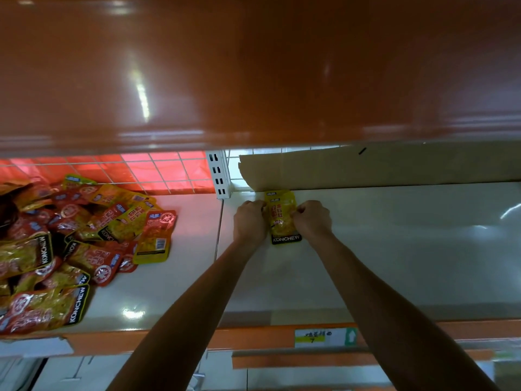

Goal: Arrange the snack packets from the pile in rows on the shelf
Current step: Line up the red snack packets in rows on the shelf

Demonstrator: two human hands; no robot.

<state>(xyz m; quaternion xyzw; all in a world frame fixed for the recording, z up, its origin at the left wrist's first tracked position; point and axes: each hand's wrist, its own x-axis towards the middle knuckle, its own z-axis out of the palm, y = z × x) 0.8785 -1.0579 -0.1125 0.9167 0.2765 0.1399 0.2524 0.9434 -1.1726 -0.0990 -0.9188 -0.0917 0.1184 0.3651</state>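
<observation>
A yellow snack packet (pixel 283 218) with a black KONCHEW band lies flat near the back of the white shelf (pixel 380 249), on top of another yellow packet whose top edge peeks out behind it. My left hand (pixel 250 220) pinches its left edge with curled fingers. My right hand (pixel 311 218) pinches its right edge the same way. A pile of red and yellow snack packets (pixel 70 244) is heaped on the left section of the shelf.
A strip of cardboard (pixel 380 167) stands along the back of the right section. A white slotted upright (pixel 218 176) and a wire grid back panel (pixel 127 170) divide the sections. An orange shelf (pixel 253 74) overhangs above. A price label (pixel 324 337) sits on the front edge.
</observation>
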